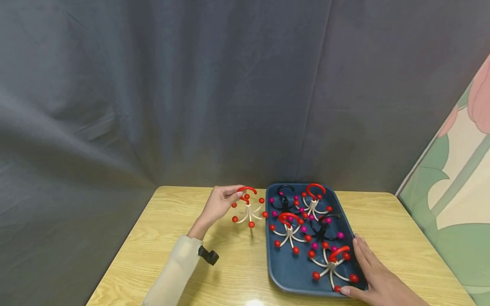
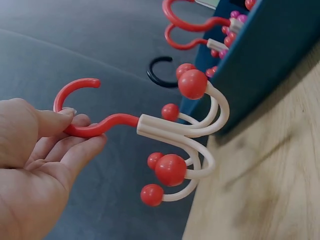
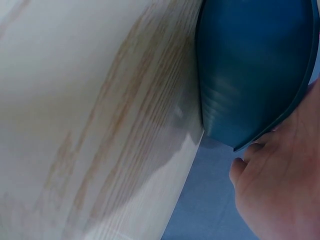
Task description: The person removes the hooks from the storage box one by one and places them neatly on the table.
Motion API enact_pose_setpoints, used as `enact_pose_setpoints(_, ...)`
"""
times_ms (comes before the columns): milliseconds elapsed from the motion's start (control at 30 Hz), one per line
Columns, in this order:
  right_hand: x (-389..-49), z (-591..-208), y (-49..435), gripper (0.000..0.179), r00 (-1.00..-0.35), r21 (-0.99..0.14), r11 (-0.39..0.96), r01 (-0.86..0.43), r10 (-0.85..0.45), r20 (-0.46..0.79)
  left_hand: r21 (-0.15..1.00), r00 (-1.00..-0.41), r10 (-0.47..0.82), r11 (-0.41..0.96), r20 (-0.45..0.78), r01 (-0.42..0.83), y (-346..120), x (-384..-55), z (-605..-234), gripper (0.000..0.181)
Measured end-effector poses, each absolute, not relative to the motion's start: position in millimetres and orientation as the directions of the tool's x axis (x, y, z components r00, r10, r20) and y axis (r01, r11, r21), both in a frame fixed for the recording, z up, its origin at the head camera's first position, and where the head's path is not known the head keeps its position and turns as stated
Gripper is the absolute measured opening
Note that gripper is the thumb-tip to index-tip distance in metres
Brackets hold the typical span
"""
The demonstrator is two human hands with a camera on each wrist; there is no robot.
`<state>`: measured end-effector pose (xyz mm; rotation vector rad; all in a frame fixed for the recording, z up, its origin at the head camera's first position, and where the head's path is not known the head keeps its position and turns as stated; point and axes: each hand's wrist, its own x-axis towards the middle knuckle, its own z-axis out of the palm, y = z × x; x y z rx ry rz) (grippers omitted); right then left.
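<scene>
Overhead, we pinch the red hook of a cream multi-armed hanger (image 1: 248, 208) with our left hand (image 1: 219, 204), lifted above the wooden table (image 1: 168, 238) just left of the blue tray (image 1: 291, 272). Our right hand (image 1: 373, 276) rests flat-fingered on the tray's near right rim, beside four more hangers.

From the left wrist, thumb and fingers (image 2: 75, 145) clasp the hook; the tray wall (image 2: 270, 60) stands close behind.

From the right wrist, we see the tray's underside (image 3: 250, 70) touching our palm (image 3: 280, 190).
</scene>
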<state>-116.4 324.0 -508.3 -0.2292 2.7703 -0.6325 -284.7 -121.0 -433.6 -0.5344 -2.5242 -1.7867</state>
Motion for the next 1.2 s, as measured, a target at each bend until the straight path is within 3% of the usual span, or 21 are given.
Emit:
enact_pose_setpoints(500,-115,-511,325,0.122,-0.951,-0.451,0.888,-0.094,-0.214,-0.225,0.907,-0.941,0.276,0.313,0.197,0.282,-123,-333,-456,0.028)
enact_pose_setpoints(1200,-111,-511,321,0.124,-0.966,-0.429,0.897,-0.106,-0.194,-0.168,0.921,-0.962,0.192,0.302,0.193,0.246,-130,-352,-480,0.029)
